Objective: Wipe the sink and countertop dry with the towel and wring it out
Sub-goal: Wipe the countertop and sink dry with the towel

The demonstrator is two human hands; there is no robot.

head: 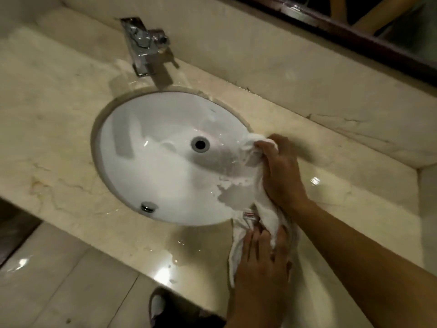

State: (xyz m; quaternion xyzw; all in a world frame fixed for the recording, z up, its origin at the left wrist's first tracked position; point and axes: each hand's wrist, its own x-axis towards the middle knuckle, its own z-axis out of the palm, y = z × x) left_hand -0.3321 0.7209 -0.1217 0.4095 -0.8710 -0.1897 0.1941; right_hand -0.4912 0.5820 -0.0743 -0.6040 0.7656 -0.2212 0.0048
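Obs., head view.

- You are gripping the towel point(271, 224) with both hands. It is white, bunched into a rope-like length, and running along the right side of the sink point(107, 138), from the basin's right edge down to the near rim.
- Your right hand point(280, 172) is holding the upper end: fingers curled tight round the cloth, knuckles up, a wad of towel poking out past the fingertips against the basin wall.
- Your left hand point(260, 259) is holding the lower end over the front of the bench point(47, 114), with cloth bunched between its fingers and a loose flap hanging out on its left side.
- Label: a small tag point(250, 215) is showing on the towel between your two hands, white with red marks. The lettering is too small and blurred to read. No other writing or brand is legible anywhere.
- The sink is an oval white basin set under the beige marble bench. Its drain point(200, 144) is sitting open at centre, and a chrome overflow cap point(148, 207) is sitting on the near wall. Patches of water point(228, 197) are lying in the basin just left of the towel.
- A chrome faucet point(142, 46) is standing behind the basin, its image blurred.
- A puddle point(179, 247) is glinting on the bench in front of the basin, near your left hand.
- A dark wooden mirror frame point(354, 36) is crossing the top right.
- A shoe point(159, 306) is showing on the tiled floor point(59, 280) below the bench edge.
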